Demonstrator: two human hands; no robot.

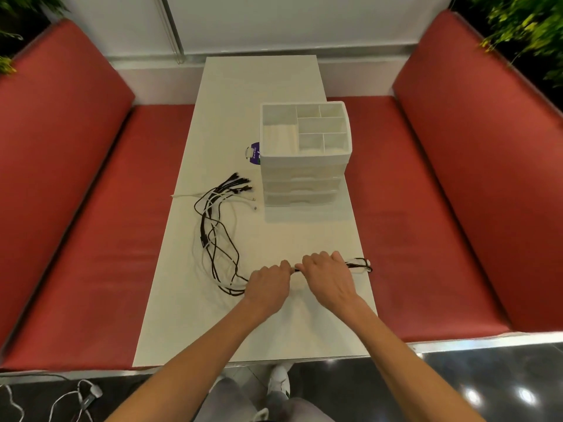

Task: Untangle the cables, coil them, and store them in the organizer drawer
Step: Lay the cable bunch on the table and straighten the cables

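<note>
A bundle of black and white cables (214, 233) lies across the left half of the white table (292, 324), its plug ends fanned out near the organizer. Both hands grip this bundle near the table's front. My left hand (269, 284) is closed around the strands where they curve in from the left. My right hand (327, 274) is closed on the same bundle just to the right, with looped cable ends (361, 264) sticking out past it. The white organizer (304, 166) stands mid-table with three shut drawers and open top compartments.
A purple and white round tag (253, 153) lies left of the organizer. Red cushioned benches (100, 239) flank the table on both sides. More white cables (82, 397) lie on the dark floor at the lower left. My shoes show below the table edge.
</note>
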